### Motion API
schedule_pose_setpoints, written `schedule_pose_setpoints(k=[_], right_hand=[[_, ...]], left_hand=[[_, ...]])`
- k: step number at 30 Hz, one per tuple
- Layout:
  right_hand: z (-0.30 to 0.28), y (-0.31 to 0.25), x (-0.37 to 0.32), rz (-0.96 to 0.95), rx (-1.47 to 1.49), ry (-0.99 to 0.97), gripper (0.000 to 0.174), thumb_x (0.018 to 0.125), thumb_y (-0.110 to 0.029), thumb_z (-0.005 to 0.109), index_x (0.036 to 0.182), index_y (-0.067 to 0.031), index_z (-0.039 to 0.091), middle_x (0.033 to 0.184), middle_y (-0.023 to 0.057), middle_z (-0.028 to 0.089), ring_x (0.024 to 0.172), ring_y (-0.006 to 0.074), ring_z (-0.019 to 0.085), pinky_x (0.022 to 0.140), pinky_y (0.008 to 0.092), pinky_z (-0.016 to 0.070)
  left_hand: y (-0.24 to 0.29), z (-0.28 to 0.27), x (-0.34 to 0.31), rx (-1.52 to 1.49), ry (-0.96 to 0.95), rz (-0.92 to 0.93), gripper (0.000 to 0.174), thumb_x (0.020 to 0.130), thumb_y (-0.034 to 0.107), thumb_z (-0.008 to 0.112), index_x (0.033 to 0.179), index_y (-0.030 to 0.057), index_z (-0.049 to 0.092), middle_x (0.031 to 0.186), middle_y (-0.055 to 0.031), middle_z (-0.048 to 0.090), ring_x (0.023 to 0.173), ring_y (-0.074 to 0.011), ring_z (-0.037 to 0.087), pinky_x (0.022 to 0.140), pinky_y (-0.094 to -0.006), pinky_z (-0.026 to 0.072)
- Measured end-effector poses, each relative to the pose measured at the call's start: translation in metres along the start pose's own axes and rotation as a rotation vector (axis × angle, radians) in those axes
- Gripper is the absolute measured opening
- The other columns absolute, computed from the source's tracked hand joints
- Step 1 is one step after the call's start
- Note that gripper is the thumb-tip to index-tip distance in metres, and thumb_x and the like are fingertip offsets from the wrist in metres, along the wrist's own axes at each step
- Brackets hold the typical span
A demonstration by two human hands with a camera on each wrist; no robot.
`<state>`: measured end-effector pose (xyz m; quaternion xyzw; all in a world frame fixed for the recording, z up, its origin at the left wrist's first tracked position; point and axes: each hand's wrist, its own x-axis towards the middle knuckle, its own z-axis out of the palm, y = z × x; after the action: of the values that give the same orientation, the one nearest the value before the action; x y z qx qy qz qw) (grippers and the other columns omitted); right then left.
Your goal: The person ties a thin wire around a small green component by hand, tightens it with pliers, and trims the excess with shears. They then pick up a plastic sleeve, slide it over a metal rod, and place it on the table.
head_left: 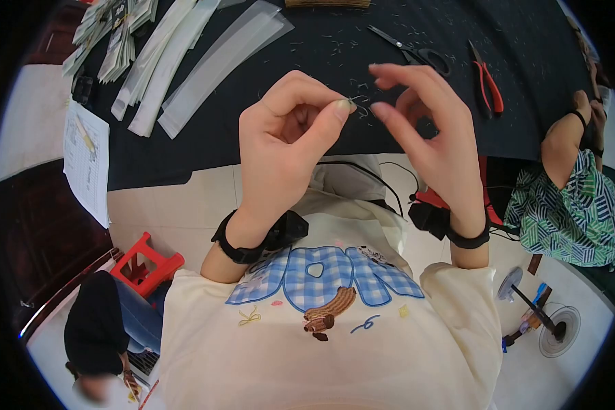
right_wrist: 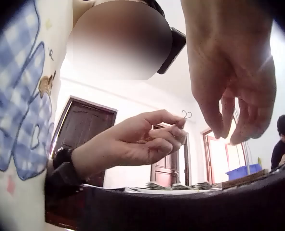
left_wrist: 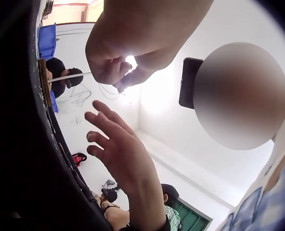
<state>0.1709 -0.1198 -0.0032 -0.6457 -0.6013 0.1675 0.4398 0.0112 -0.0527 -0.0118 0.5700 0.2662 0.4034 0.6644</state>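
Note:
Between thumb and index fingertip, my left hand pinches a thin curled strand, like fine wire or thread. In the right wrist view the strand loops up from the pinching fingertips in two small curves. My right hand hovers just to the right of it, fingers and thumb parted and loosely bent, holding nothing. From the left wrist, the right hand shows with its fingers spread below the pinching left hand.
Scissors and red-handled pliers lie on the black tablecloth among scattered thread-like bits. Clear plastic strips and stacked packets are at the left. A written sheet hangs over the edge. Other people sit at both sides.

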Motion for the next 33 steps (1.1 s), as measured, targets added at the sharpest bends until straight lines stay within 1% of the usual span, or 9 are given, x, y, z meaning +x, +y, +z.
schedule_pose_setpoints(k=[1,2,5,7,13,20,22,27,33], right_hand=[[0.000,-0.001,-0.001,0.011,0.118,-0.038,0.025,0.073,-0.004,0.067,0.098,-0.0046,0.062,0.082,0.0031,0.058,0.055,0.0079,0.053,0.049,0.0205,0.0410],[0.001,-0.002,-0.002,0.012,0.118,-0.038,0.025,0.073,-0.004,0.067,0.098,-0.0046,0.062,0.082,0.0031,0.058,0.055,0.0079,0.053,0.049,0.0205,0.0410],[0.005,-0.003,-0.004,-0.020,0.245,-0.030,0.025,0.071,-0.003,0.068,0.096,-0.0042,0.063,0.080,0.0033,0.058,0.054,0.0072,0.053,0.049,0.0201,0.0406],[0.007,-0.004,-0.004,-0.024,0.313,0.000,0.019,0.072,-0.002,0.068,0.090,-0.0028,0.065,0.080,0.0043,0.060,0.056,0.0078,0.056,0.050,0.0199,0.0422],[0.009,-0.005,-0.005,-0.036,0.345,0.025,0.014,0.073,-0.001,0.067,0.086,-0.0014,0.065,0.081,0.0058,0.062,0.060,0.0092,0.061,0.053,0.0192,0.0453],[0.011,-0.010,-0.006,0.019,0.414,0.000,0.012,0.074,0.000,0.065,0.086,-0.0010,0.065,0.080,0.0058,0.062,0.061,0.0086,0.061,0.053,0.0181,0.0455],[0.014,-0.009,-0.005,-0.010,0.429,0.039,0.012,0.074,0.001,0.065,0.086,-0.0005,0.065,0.080,0.0062,0.062,0.060,0.0086,0.061,0.053,0.0177,0.0459],[0.015,-0.009,-0.004,-0.025,0.450,0.038,0.012,0.074,0.001,0.065,0.087,0.0005,0.064,0.081,0.0068,0.062,0.062,0.0087,0.061,0.054,0.0173,0.0464],[0.010,-0.010,-0.006,0.010,0.523,-0.001,0.012,0.077,0.000,0.064,0.088,0.0024,0.063,0.083,0.0070,0.062,0.064,0.0082,0.060,0.053,0.0168,0.0466]], left_hand=[[0.000,0.000,0.000,-0.024,-0.009,-0.010,0.003,0.080,-0.002,0.059,0.083,-0.0024,0.060,0.078,-0.0011,0.053,0.064,-0.0020,0.047,0.055,-0.0154,0.0362],[-0.001,-0.001,0.000,-0.048,-0.018,-0.021,0.003,0.081,-0.001,0.059,0.083,-0.0024,0.060,0.078,-0.0010,0.053,0.065,-0.0022,0.047,0.056,-0.0155,0.0367],[-0.001,-0.001,-0.001,-0.058,-0.034,-0.034,0.003,0.081,-0.001,0.059,0.084,-0.0020,0.060,0.078,-0.0008,0.053,0.065,-0.0020,0.047,0.055,-0.0155,0.0361],[-0.001,-0.002,-0.001,-0.065,-0.046,-0.027,0.003,0.080,-0.001,0.059,0.083,-0.0019,0.060,0.078,-0.0007,0.053,0.064,-0.0019,0.047,0.055,-0.0155,0.0357],[0.000,-0.003,-0.002,-0.104,-0.083,-0.046,0.003,0.080,-0.001,0.060,0.083,-0.0016,0.060,0.078,-0.0004,0.052,0.064,-0.0016,0.046,0.054,-0.0156,0.0346],[-0.001,-0.006,-0.002,-0.114,-0.075,-0.037,0.003,0.080,-0.001,0.060,0.083,-0.0015,0.060,0.078,-0.0003,0.052,0.064,-0.0016,0.047,0.054,-0.0152,0.0346],[-0.001,-0.007,-0.002,-0.111,-0.079,-0.037,0.003,0.080,-0.001,0.060,0.083,-0.0015,0.060,0.078,-0.0004,0.052,0.064,-0.0017,0.047,0.054,-0.0151,0.0346],[-0.001,-0.007,-0.003,-0.125,-0.091,-0.031,0.004,0.080,-0.001,0.060,0.084,-0.0018,0.060,0.079,-0.0007,0.053,0.064,-0.0019,0.048,0.054,-0.0152,0.0350],[0.001,-0.008,-0.003,-0.152,-0.163,-0.038,0.006,0.081,-0.001,0.059,0.086,-0.0027,0.060,0.080,-0.0017,0.053,0.065,-0.0023,0.048,0.054,-0.0155,0.0351]])
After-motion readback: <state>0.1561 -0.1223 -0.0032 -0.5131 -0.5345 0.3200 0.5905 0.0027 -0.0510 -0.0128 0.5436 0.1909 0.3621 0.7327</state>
